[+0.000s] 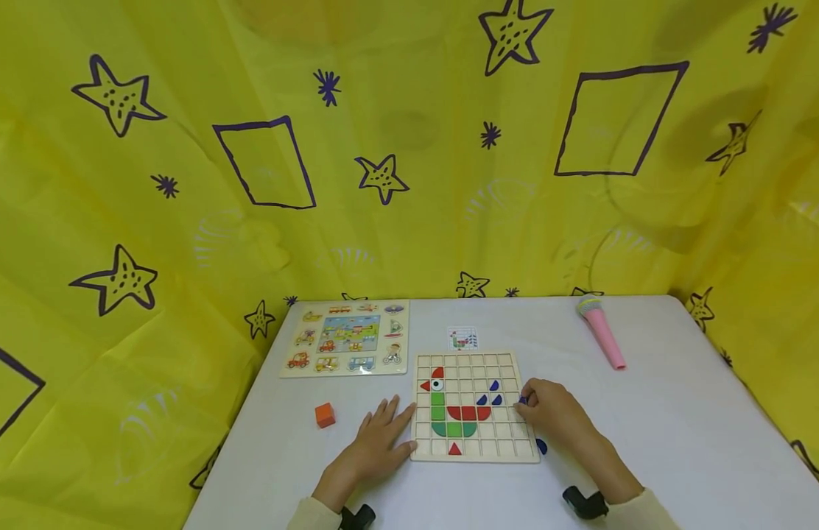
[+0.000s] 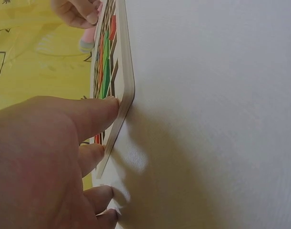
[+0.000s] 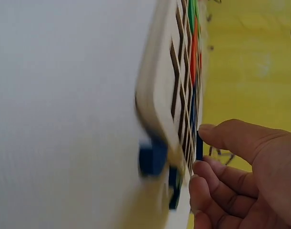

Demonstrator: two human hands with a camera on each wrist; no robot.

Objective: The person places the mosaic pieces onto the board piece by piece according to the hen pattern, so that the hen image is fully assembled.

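Note:
A wooden grid board [image 1: 515,436] lies flat with red, green and blue pieces set in it, forming a bird figure. At its left edge my left hand [image 1: 376,446] rests with fingers spread, thumb and fingertip touching the rim. Over the right edge, my right hand [image 1: 557,409] pinches a dark blue piece [image 3: 199,146] between thumb and fingers. Another blue piece [image 1: 541,446] lies on the table against the board's lower right side. Several blue pieces [image 1: 494,386] sit in the grid's right part, and a red triangle [image 1: 454,449] is in the bottom row.
Behind the board lies a small picture card [image 1: 462,338] showing a similar bird. A vehicle puzzle board [image 1: 399,318] is at the back left, an orange cube [image 1: 325,415] in front of it. A pink toy microphone [image 1: 605,336] lies at the back right. Yellow cloth [image 1: 409,243] hangs behind the table.

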